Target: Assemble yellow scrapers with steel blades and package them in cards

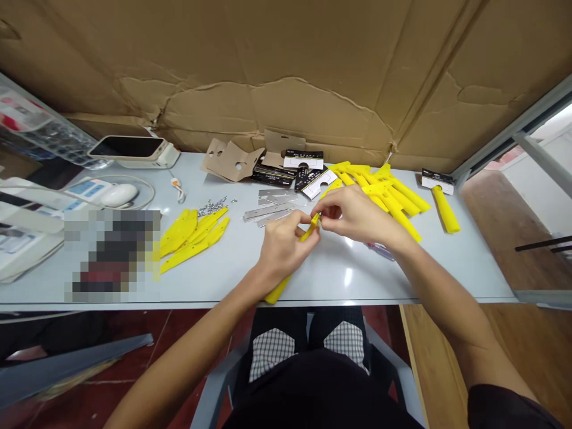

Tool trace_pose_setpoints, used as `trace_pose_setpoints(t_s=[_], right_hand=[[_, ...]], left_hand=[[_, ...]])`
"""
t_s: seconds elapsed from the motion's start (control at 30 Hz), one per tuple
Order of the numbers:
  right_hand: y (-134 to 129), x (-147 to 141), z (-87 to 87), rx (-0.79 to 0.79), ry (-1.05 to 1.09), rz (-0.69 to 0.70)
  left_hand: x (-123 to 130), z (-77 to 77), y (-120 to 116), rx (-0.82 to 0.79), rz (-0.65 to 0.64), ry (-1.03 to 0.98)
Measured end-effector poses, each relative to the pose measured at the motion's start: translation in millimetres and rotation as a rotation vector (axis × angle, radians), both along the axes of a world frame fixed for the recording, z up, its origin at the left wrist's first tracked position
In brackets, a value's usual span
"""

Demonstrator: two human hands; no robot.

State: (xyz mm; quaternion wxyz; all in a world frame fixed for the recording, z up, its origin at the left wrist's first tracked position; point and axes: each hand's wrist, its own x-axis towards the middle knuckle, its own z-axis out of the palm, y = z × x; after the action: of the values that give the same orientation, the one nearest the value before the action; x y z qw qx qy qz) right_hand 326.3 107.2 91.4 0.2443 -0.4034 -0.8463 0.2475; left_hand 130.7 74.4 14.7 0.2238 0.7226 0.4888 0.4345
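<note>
A yellow plastic handle (277, 290) slants over the table's front edge area, its upper end between my two hands. My left hand (286, 244) is wrapped round that handle. My right hand (348, 213) pinches at the handle's top end, and whatever small part its fingertips hold is too small to tell. Just beyond my hands lie flat silvery metal strips (270, 208). To the left are flat yellow pieces (196, 238) and a heap of small metal screws (213, 207). Several yellow handles (397, 199) are piled on the right, behind my right hand.
Cardboard and black-and-white header cards (313, 173) lie at the back, before a tall cardboard sheet (268, 53). One yellow handle with a card (445, 208) is at the far right. A phone (127, 147), a white mouse (120, 195) and a cable occupy the left.
</note>
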Motion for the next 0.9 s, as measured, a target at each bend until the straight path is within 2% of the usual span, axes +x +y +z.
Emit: trace_pose_setpoints(t_s=[0.13, 0.27, 0.43, 0.57, 0.7, 0.9], right_hand=[[15.8, -6.3, 3.2, -0.101, -0.005, 0.000], [24.2, -8.3, 1.0, -0.210, 0.059, -0.019], [29.8, -8.3, -12.5, -0.290, 0.252, -0.021], [29.9, -6.0, -25.9, -0.262, 0.389, 0.032], [25.3, -2.3, -33.6, -0.127, 0.342, 0.041], [13.8, -0.8, -35.0, 0.032, 0.253, 0.034]], left_hand=[[2.3, 4.1, 5.8, -0.413, -0.048, -0.384], [1.9, 6.6, 10.6, -0.617, -0.090, -0.620], [1.5, 6.5, 15.8, -0.734, -0.103, -0.768], [1.5, 2.9, 16.9, -0.771, -0.118, -0.822], [1.8, 0.7, 15.5, -0.790, -0.151, -0.821], [2.1, 0.3, 14.3, -0.791, -0.163, -0.836]])
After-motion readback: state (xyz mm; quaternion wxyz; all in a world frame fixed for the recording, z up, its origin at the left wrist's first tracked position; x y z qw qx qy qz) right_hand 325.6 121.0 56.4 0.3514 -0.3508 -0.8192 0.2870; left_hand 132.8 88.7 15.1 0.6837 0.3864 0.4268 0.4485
